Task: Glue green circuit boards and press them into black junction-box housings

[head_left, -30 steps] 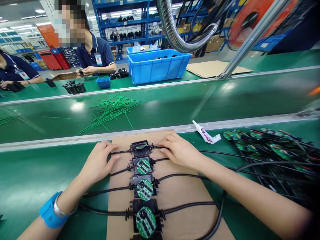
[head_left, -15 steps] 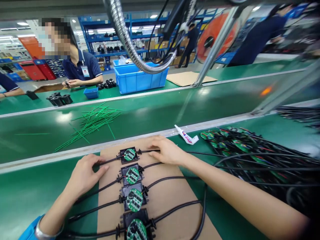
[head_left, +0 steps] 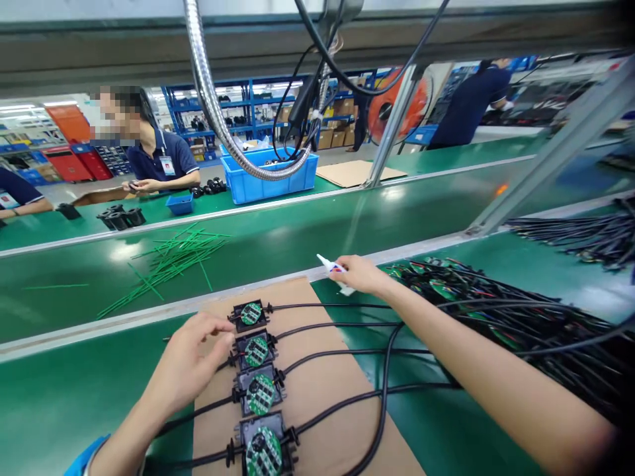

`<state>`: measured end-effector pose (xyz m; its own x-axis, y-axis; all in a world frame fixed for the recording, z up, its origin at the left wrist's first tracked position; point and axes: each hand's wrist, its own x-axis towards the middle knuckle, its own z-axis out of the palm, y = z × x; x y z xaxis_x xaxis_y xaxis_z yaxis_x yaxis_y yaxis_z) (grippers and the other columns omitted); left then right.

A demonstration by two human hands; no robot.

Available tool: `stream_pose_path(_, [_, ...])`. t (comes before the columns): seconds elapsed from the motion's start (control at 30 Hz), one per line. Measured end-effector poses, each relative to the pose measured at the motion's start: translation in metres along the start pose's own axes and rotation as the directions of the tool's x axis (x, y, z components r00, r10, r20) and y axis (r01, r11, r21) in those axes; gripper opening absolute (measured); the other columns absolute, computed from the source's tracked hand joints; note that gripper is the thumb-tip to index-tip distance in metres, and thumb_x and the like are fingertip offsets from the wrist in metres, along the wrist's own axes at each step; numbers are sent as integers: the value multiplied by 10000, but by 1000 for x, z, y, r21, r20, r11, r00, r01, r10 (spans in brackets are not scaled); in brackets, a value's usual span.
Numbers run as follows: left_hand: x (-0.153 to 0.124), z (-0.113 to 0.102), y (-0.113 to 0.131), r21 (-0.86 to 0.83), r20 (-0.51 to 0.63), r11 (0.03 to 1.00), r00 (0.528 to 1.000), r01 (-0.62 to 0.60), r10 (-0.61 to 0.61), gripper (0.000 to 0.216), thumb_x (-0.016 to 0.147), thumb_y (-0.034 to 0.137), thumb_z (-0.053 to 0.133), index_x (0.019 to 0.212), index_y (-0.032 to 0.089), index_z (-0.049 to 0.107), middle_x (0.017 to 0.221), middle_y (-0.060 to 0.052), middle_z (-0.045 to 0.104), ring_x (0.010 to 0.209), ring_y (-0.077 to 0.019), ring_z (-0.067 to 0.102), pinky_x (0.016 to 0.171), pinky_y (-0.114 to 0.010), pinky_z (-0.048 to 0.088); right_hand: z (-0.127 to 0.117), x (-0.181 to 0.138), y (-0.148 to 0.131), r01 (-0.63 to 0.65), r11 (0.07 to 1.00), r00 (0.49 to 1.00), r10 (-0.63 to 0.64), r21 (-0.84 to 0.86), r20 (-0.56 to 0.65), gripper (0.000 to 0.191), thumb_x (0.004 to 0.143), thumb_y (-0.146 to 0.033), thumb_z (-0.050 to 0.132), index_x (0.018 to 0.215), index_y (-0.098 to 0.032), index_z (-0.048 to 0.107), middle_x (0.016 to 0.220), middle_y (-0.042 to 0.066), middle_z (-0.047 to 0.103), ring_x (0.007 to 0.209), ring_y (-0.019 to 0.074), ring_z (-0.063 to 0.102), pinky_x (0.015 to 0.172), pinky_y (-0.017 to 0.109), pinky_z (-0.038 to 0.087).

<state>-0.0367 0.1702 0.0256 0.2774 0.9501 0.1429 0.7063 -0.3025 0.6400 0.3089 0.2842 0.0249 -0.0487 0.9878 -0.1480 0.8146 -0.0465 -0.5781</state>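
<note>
My right hand (head_left: pixel 362 274) is closed around a small white squeeze tube (head_left: pixel 326 263) with a pointed nozzle aimed up and left. My left hand (head_left: pixel 196 360) is open, thumb and fingers apart, beside the farthest black plastic housings. Several of these housings stand in a column on a cardboard sheet (head_left: pixel 332 403). Each has a round green circuit board, such as the far one (head_left: pixel 251 313), the second (head_left: pixel 256 352), the third (head_left: pixel 260 394) and the nearest (head_left: pixel 264 452). Black cables (head_left: pixel 322 357) run out from both sides of the housings. My left hand hides part of the far left cables.
A heap of cables with green boards (head_left: pixel 476 304) lies to the right under my forearm. Green sticks (head_left: pixel 173 261) are scattered on the belt. A metal conduit (head_left: pixel 208 112) hangs overhead. Across the line sit a blue bin (head_left: pixel 270 178) and a co-worker (head_left: pixel 161 158).
My right hand has left the far cable, moved right and picked up the white tube from the bench edge. My left hand has shifted right toward the housings. The camera view has tilted up.
</note>
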Motion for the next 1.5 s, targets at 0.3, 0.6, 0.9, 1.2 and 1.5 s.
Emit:
stream_pose_path(0.3, [1, 40, 53, -561, 109, 825, 994, 67, -7, 373, 929, 515, 458, 869, 162, 560, 709, -14, 596, 560, -108, 514, 508, -201, 388, 54, -88, -107, 339, 551, 848, -530, 763, 5, 384, 732, -521, 698, 764, -162, 563, 639, -28, 538, 550, 95, 493, 519, 225, 416])
stream_pose_path(0.6, [-12, 37, 48, -516, -196, 849, 980, -116, 15, 436, 898, 554, 501, 668, 184, 481, 624, 23, 444, 575, -116, 376, 550, -224, 328, 70, -110, -106, 529, 587, 777, -626, 612, -71, 324, 903, -464, 517, 814, -158, 576, 716, 4, 535, 630, 113, 459, 545, 214, 372])
stream_pose_path(0.9, [-14, 39, 36, -574, -139, 807, 988, -141, 73, 429, 920, 563, 471, 900, 155, 602, 696, -3, 521, 585, -116, 432, 536, -219, 353, 85, -115, -107, 619, 606, 754, -636, 500, -163, 421, 941, -462, 432, 633, -175, 432, 593, -34, 403, 548, 87, 380, 498, 208, 287])
stream_pose_path(1.2, [-13, 41, 45, -677, -124, 735, 990, -39, -62, 396, 927, 561, 470, 928, 171, 541, 561, 49, 481, 401, -75, 426, 377, -174, 330, 61, -111, -101, 711, 532, 647, -751, 460, -131, 372, 927, -508, 450, 947, -163, 590, 693, -5, 535, 568, 104, 439, 523, 223, 349])
stream_pose_path(1.5, [-14, 41, 49, -801, -21, 599, 998, 23, -67, 487, 816, 634, 593, 880, 155, 532, 668, 4, 563, 504, -106, 562, 466, -216, 492, 79, -113, -104, 632, 552, 757, -592, 544, -278, 128, 862, -250, 526, 792, -215, 425, 605, -63, 437, 496, 84, 413, 459, 198, 338])
